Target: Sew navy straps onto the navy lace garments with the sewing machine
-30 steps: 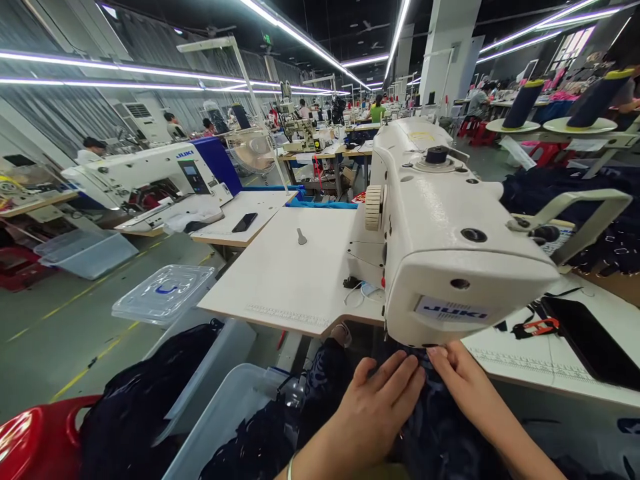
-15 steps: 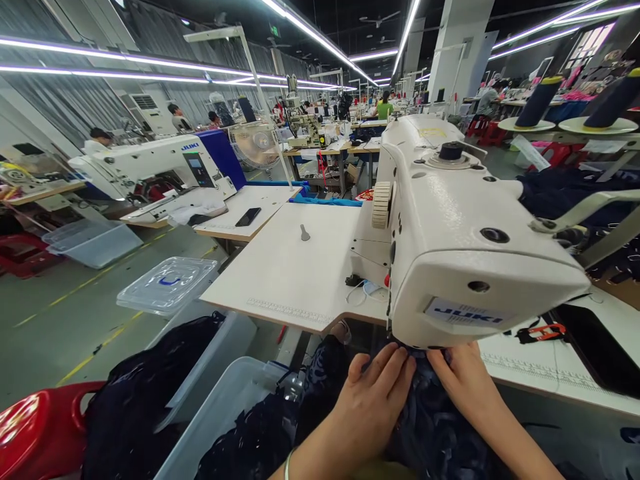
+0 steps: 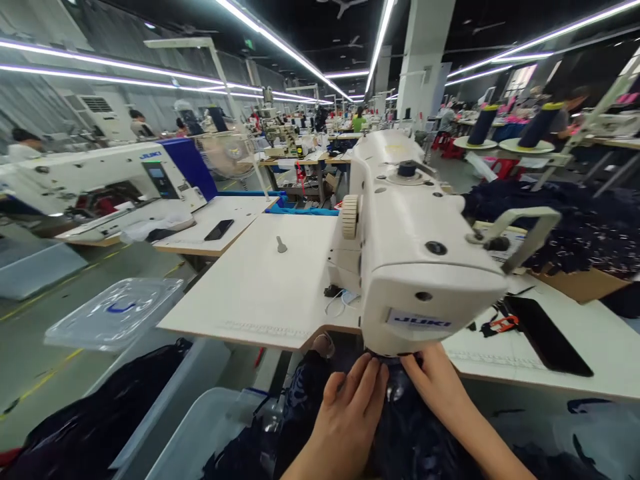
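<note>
Both hands are at the dark navy fabric (image 3: 413, 427), under the front end of a white JUKI sewing machine (image 3: 430, 280). My left hand (image 3: 350, 407) has its fingers close together, tips on the cloth just below the machine head. On the other side, my right hand (image 3: 437, 380) holds the cloth with its thumb in sight and its other fingertips hidden behind the machine head. Needle and presser foot are hidden too. The fabric hangs down towards my lap and looks patterned and partly shiny.
A white table (image 3: 260, 287) bears a small grey metal piece (image 3: 281, 245). On the right lie a black phone (image 3: 547, 337), orange-handled snips (image 3: 500, 325) and a navy fabric heap (image 3: 560, 220). Plastic bins (image 3: 200, 427) with dark cloth stand at lower left. A clear lid (image 3: 117, 313) lies nearby.
The view has turned to the right, so the machine and tables sit further left and more of the right-hand table shows. Both hands remain at the fabric under the machine head.
</note>
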The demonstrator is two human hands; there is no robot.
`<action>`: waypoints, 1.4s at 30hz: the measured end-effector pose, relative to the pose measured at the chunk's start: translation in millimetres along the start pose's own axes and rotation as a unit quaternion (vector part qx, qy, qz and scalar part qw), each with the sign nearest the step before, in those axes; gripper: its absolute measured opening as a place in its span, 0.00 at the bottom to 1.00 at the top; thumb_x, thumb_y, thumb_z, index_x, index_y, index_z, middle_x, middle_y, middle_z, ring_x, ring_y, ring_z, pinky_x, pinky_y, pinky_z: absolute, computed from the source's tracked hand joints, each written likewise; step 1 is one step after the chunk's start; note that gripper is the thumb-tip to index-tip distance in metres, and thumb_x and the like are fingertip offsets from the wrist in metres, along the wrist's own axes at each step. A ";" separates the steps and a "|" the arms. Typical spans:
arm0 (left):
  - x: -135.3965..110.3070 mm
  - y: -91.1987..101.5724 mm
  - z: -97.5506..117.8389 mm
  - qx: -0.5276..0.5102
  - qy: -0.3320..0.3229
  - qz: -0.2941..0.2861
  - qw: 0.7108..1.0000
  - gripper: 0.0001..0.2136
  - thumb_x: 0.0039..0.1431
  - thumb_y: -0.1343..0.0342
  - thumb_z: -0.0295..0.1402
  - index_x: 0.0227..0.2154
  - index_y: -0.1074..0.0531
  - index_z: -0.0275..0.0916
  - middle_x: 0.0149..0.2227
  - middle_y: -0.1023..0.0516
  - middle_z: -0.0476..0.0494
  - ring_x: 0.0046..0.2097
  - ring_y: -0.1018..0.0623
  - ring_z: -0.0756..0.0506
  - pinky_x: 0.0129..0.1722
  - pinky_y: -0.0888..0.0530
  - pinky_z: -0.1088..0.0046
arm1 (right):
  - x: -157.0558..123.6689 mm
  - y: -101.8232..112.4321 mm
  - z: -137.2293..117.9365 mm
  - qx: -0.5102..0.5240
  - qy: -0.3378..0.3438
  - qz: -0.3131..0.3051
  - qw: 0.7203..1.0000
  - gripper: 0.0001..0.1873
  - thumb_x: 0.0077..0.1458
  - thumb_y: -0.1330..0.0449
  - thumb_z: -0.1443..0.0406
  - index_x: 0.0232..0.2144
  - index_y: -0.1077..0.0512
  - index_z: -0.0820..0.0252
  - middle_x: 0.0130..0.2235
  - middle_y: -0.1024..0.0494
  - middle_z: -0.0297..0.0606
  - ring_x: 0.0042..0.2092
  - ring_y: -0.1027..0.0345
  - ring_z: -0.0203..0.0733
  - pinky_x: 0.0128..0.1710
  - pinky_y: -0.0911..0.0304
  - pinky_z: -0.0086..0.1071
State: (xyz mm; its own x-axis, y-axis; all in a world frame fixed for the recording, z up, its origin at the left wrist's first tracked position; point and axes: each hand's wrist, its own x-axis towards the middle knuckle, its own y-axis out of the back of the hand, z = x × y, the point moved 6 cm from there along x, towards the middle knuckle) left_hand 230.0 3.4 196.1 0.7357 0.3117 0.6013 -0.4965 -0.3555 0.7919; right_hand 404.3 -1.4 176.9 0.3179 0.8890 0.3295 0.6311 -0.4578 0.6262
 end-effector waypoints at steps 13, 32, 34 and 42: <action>-5.9 -12.7 -9.9 -0.024 0.017 0.022 0.999 0.24 0.63 0.56 0.26 0.62 0.37 0.44 0.55 0.26 0.43 0.56 0.29 0.44 0.49 0.40 0.68 | 53.6 81.8 155.8 -0.087 -0.196 0.098 0.972 0.11 0.64 0.44 0.60 0.40 0.30 0.63 0.36 0.25 0.35 0.33 0.29 0.37 0.36 0.31 0.36; 1.4 -10.4 -0.2 -0.046 -0.065 0.084 0.993 0.18 0.67 0.61 0.27 0.36 0.24 0.37 0.55 0.28 0.39 0.60 0.32 0.43 0.59 0.39 0.68 | 20.6 101.2 180.4 -0.151 -0.220 0.079 0.961 0.13 0.59 0.41 0.60 0.24 0.32 0.57 0.21 0.36 0.27 0.24 0.41 0.36 0.27 0.44 0.30; 4.2 -3.0 -1.4 -0.061 -0.090 0.086 0.990 0.19 0.69 0.62 0.29 0.29 0.27 0.38 0.54 0.27 0.38 0.60 0.33 0.44 0.59 0.38 0.70 | 8.8 107.8 176.2 -0.117 -0.222 0.099 0.963 0.14 0.55 0.39 0.58 0.20 0.33 0.55 0.19 0.37 0.29 0.23 0.41 0.38 0.25 0.48 0.31; 5.0 22.0 -3.2 0.073 -0.154 -0.032 0.985 0.29 0.63 0.52 0.55 0.58 0.33 0.39 0.57 0.28 0.41 0.56 0.32 0.40 0.50 0.34 0.71 | -16.2 125.5 156.8 0.131 -0.249 0.216 0.935 0.21 0.52 0.42 0.45 0.31 0.29 0.55 0.34 0.25 0.38 0.30 0.32 0.41 0.26 0.38 0.31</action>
State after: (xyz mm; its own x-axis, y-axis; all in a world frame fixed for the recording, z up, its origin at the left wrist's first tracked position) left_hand 221.3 -0.1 216.9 0.8797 0.0628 0.4714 -0.3893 -0.4742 0.7897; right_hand 589.3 -71.9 139.3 0.8319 0.5457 0.1007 0.4988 -0.8149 0.2953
